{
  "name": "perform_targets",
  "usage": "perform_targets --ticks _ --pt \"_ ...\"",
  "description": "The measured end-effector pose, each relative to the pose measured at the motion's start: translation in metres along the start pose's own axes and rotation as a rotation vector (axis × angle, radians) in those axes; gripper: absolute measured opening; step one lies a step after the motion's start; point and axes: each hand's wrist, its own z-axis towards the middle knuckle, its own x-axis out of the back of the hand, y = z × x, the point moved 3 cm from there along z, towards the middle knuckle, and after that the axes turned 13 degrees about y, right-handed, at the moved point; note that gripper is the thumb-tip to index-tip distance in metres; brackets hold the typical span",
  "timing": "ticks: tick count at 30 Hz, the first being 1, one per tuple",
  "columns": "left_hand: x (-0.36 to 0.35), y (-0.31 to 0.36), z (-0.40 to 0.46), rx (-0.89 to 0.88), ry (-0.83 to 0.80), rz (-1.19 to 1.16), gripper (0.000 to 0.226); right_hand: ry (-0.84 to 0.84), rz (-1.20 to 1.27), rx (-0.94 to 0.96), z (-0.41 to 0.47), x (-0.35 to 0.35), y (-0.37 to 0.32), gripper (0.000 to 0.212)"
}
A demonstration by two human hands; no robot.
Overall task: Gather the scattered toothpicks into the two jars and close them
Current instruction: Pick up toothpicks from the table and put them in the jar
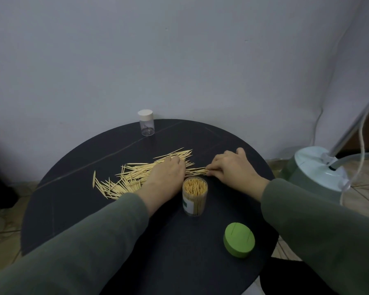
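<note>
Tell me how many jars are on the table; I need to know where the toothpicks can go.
2. The open jar, full of toothpicks, stands between the wrists; the capped jar stands at the table's far edge.

Two jars (194, 196) (146, 122), one loose green lid (239, 242), two hands (163, 177) (232, 168), toothpicks (124, 179) beyond counting.

Dark round table (73, 209): toothpicks (124, 182), jars (195, 196)

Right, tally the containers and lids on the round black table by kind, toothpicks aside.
Open clear plastic jar packed with toothpicks: 1
Small clear jar with white cap on: 1
Loose green round lid: 1
Total: 3
</note>
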Motion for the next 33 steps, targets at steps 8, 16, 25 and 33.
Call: perform_targets --ticks 8,16,25,33 --pt "0.004 -0.003 0.002 0.085 0.063 -0.172 0.024 0.074 0.166 -0.133 -0.002 0.008 0.009 0.023" --pt "0.020 -0.009 0.004 0.409 0.210 -0.630 0.020 0.116 0.870 -0.380 -0.007 0.028 -0.004 0.008" --pt "0.056 -0.006 -0.006 0.510 0.343 -0.982 0.013 0.227 1.129 -0.340 -0.018 0.057 -0.024 0.012" --pt "0.055 0.004 -0.021 0.465 0.300 -1.047 0.024 0.088 1.053 -0.236 -0.026 0.050 -0.038 0.012"
